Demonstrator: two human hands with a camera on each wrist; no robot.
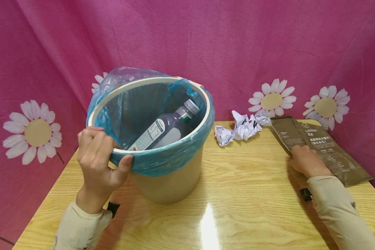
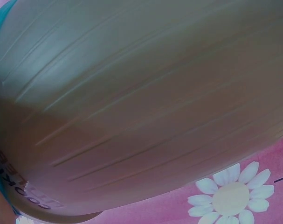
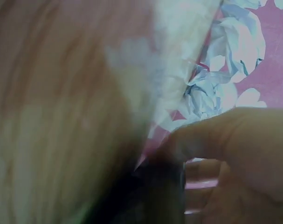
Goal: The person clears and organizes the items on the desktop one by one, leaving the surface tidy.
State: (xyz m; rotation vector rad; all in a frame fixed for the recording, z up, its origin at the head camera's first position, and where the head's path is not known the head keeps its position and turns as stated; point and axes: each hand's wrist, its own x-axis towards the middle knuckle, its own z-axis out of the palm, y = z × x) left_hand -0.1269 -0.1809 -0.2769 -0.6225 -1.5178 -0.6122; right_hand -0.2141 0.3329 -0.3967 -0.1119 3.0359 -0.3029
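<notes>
While the left hand (image 1: 101, 159) has its fingers clamped on the round, beige, blue-lined plastic bin (image 1: 172, 187) at its near-left rim, the right hand (image 1: 309, 161) is at the flat, brown, printed pouch (image 1: 334, 152) on the right of the yellow wood-grain bench (image 1: 243, 208); whether those fingers pinch, I cannot tell. The pouch seems light, limp, slick, best pinched by its left edge.

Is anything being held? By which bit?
The left hand holds the bin by its rim; whether the right hand grips a brown packet, I can't tell.
</notes>
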